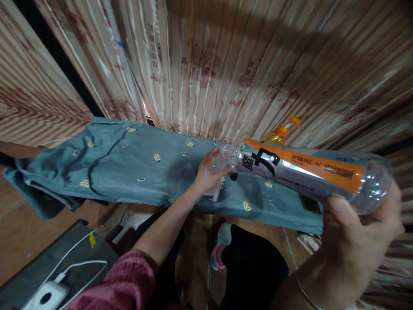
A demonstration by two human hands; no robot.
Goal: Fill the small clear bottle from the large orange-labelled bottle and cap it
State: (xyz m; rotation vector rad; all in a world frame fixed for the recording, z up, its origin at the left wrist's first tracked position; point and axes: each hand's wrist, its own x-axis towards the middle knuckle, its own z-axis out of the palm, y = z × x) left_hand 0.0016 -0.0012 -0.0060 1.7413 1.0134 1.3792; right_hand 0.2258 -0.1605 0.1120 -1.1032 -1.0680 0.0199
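Note:
My right hand (358,241) grips the base of a clear plastic bottle (303,172) with an orange and silver label, tipped almost flat with its open neck pointing left. My left hand (208,172) is under the bottle's mouth, clutching a small white cloth (217,191) against a blue-grey patterned garment (129,165). The garment lies spread along a narrow board. A dark wet patch shows on the fabric just left of my left hand. A small black bottle cap (234,176) sits on the fabric below the neck.
A striped curtain (226,64) hangs close behind the board. An orange-topped bottle (279,134) stands at the back. A dark case with a white charger and cable (51,292) is at lower left. My legs and a grey shoe (221,245) are below.

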